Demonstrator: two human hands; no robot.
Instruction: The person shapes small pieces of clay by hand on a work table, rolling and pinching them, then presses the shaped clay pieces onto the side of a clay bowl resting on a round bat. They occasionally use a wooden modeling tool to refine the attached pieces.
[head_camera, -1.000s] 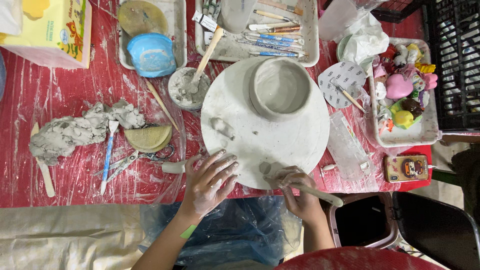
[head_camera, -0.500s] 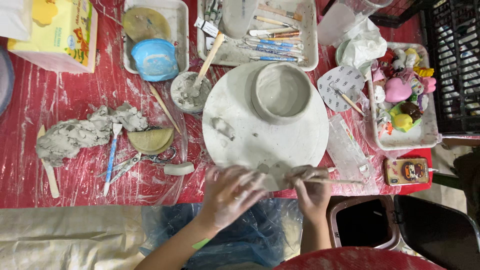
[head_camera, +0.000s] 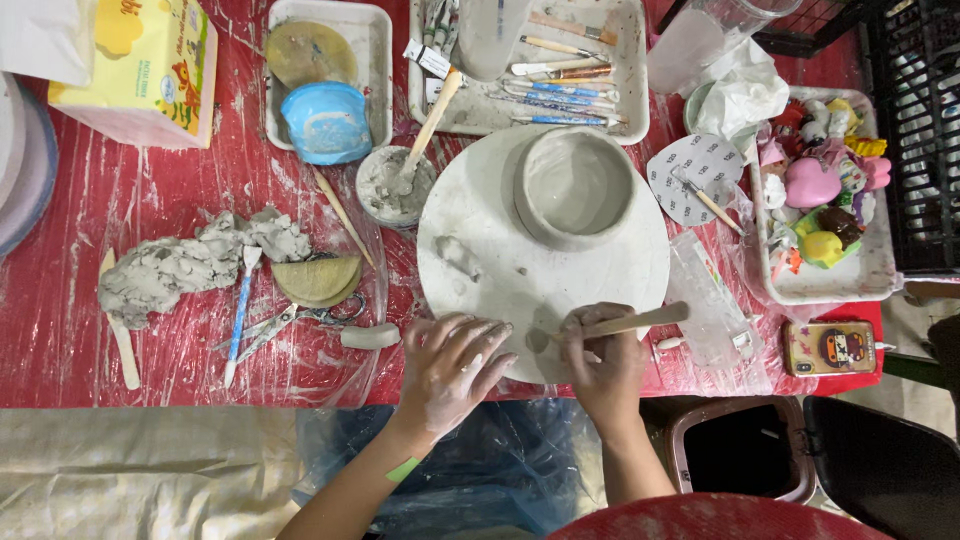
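**potnoob:** Head cam view, looking straight down at the red plastic-covered table (head_camera: 60, 300). The round grey clay-smeared work board (head_camera: 480, 290) sits in the middle, and the grey hand-built clay bowl (head_camera: 573, 187) is on its far right part, upright, walls up and hollow inside. So the main form looks basically done, I'd say.

**mudhands:** Agreed, walls look even from above. The right hand (head_camera: 603, 365) is at the near edge of the board, fingers clenched around a flat wooden modelling stick (head_camera: 625, 322), tip pressed down by a small grey clay lump (head_camera: 537, 340). Looks like a little add-on piece is still being shaped, nowhere near the bowl.

**potnoob:** And the left hand (head_camera: 450, 365)?

**mudhands:** Grasping nothing, fingers spread and loose, resting flat at the board's near-left rim. Just beside it on the plastic lies a short grey clay roll (head_camera: 370, 336), untouched. Another small clay bit (head_camera: 455, 255) sits on the board left of the bowl.

**potnoob:** Plenty of raw stuff left too: that lumpy grey clay heap (head_camera: 190, 262) well off to the left, and the small slip cup with a wooden stick (head_camera: 395, 185) in it.

**mudhands:** Yep. My guess: body built, details and joining not yet done, no colour on it.
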